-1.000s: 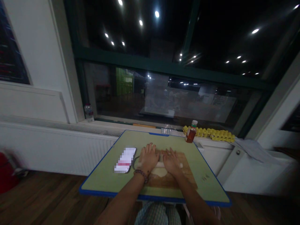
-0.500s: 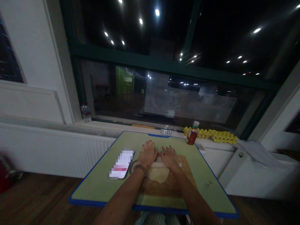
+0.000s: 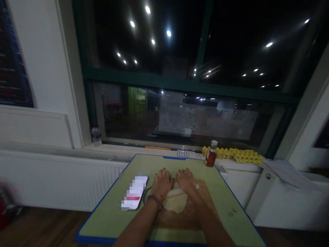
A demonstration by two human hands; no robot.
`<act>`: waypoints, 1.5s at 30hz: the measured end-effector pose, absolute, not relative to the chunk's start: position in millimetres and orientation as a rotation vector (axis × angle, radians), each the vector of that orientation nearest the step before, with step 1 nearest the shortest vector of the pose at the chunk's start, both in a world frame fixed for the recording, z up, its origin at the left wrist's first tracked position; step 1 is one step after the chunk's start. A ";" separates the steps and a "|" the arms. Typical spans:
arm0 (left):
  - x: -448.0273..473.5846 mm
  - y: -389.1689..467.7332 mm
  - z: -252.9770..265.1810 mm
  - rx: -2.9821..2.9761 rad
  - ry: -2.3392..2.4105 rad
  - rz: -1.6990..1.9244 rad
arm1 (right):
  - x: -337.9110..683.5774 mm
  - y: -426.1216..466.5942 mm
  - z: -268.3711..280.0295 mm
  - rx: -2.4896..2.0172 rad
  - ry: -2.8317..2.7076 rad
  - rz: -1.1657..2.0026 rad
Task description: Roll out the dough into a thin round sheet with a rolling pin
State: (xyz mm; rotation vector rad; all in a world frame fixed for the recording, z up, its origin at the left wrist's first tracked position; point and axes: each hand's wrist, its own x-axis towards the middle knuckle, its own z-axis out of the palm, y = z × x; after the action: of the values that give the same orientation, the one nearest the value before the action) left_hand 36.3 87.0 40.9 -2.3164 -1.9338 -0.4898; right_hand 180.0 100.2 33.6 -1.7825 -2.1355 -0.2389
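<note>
A pale rolling pin (image 3: 177, 192) lies crosswise over a flat sheet of dough (image 3: 176, 204) on a brown board (image 3: 180, 220). My left hand (image 3: 161, 184), with a beaded bracelet at the wrist, rests palm down on the pin's left part. Its fingers stretch forward, slightly apart. On the right part of the pin lies my right hand (image 3: 186, 179), also palm down with fingers extended. Both hands press from above rather than wrap around it. They hide much of the pin and the dough's far edge.
A lit phone (image 3: 135, 192) lies left of the board on the green, blue-edged table (image 3: 108, 212). At the far right corner stands a bottle of reddish-brown liquid (image 3: 211, 156). Yellow egg trays (image 3: 236, 154) and a plastic bottle (image 3: 96, 135) sit along the windowsill.
The camera has tilted up, so the table sits lower in the picture. The rolling pin looks slightly more slanted, its left side nearer me. Both hands stay on it.
</note>
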 end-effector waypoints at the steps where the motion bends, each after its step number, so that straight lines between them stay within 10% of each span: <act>1: 37.9 79.9 42.5 -2.316 -1.924 -0.509 | 181.3 94.5 32.3 -1.771 -2.150 -0.236; 17: 8.9 0.2 45.8 -2.445 -1.894 -0.547 | 249.2 -14.2 32.5 -1.327 -2.453 0.181; 24: -15.5 14.5 51.0 -2.516 -2.013 -0.523 | 253.7 -6.4 32.2 -1.331 -2.340 -0.132; 45: 5.8 30.4 58.5 -2.615 -2.230 -0.429 | 267.1 -3.2 25.6 -2.018 -1.831 -0.071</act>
State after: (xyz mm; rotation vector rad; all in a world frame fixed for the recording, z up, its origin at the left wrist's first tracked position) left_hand 5.8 30.4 58.5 -2.6148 -2.2302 -0.4294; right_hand 267.1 -3.2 25.6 -2.0179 -1.8305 -0.0707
